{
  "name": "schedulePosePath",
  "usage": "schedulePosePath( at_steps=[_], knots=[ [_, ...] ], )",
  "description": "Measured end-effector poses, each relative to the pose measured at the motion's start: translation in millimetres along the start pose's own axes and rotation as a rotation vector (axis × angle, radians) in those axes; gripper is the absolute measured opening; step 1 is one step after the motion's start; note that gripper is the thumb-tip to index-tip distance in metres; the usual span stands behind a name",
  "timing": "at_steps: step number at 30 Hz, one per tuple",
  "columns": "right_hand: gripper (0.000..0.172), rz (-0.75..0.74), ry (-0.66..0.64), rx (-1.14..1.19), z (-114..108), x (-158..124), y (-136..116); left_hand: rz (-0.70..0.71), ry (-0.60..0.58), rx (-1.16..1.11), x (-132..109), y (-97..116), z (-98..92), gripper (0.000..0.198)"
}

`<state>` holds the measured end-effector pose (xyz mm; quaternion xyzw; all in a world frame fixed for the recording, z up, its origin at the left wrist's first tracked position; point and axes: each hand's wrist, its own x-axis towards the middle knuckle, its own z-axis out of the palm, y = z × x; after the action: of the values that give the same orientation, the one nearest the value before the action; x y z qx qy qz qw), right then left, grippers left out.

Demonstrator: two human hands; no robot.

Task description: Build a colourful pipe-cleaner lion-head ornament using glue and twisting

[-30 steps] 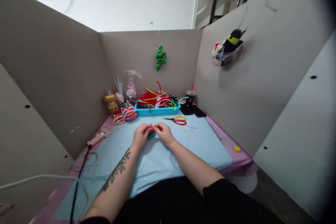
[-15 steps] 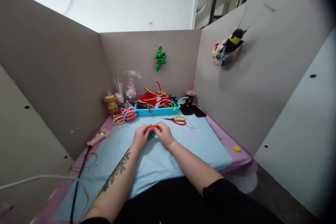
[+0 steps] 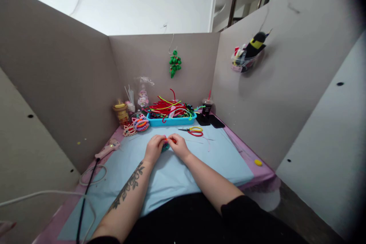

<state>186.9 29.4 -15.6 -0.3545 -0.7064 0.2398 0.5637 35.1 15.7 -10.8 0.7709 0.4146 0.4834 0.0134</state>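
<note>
My left hand [image 3: 153, 148] and my right hand [image 3: 178, 146] meet at the middle of the light blue mat [image 3: 171, 167], fingers pinched together. Between them sits a small teal and orange pipe-cleaner piece [image 3: 165, 145], mostly covered by my fingers. Both hands grip it from either side. Red and yellow scissors [image 3: 194, 131] lie just beyond my right hand. A blue tray of pipe cleaners [image 3: 170, 114] stands at the back of the table.
Finished pipe-cleaner figures [image 3: 138, 124] and small jars [image 3: 122, 112] stand at the back left. A glue gun [image 3: 108, 148] and cables [image 3: 85, 194] lie at the left. A dark cup [image 3: 206, 106] and a phone [image 3: 215, 121] sit at the back right. Grey partition walls enclose the table.
Almost nothing has moved. My fingers shift slightly on the small piece; the orange tip now shows a little further right between my hands.
</note>
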Motion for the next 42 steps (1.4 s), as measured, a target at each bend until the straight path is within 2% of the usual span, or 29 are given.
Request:
schedulePosePath(
  at_steps=[8,13,18,21,24,38,42],
  knots=[
    [0.014,-0.208,-0.014,-0.162,-0.7,1.3,9.9,-0.043,-0.070,0.038,-0.2,-1.8,1.8,0.018],
    [0.014,-0.265,-0.023,-0.226,-2.2,0.8,9.1,-0.055,-0.081,0.051,-0.5,-0.8,2.8,0.019],
    [0.013,-0.162,0.036,-0.126,-0.3,-0.4,6.9,-0.073,-0.016,0.007,0.9,-0.4,0.7,0.016],
    [0.022,-0.042,0.079,-0.039,0.6,-0.1,7.6,-0.096,0.062,0.016,1.9,-0.6,-2.6,0.014],
    [0.017,0.028,0.074,-0.001,0.3,0.7,9.0,-0.094,0.083,0.012,2.0,-1.3,-4.0,0.014],
    [0.014,0.090,0.028,0.056,0.7,1.1,4.9,-0.102,0.045,-0.069,-0.8,-2.6,-1.5,0.016],
    [0.014,0.043,0.032,0.026,1.1,0.9,5.4,-0.092,0.038,-0.079,-0.6,-4.5,-0.3,0.015]
  ],
)
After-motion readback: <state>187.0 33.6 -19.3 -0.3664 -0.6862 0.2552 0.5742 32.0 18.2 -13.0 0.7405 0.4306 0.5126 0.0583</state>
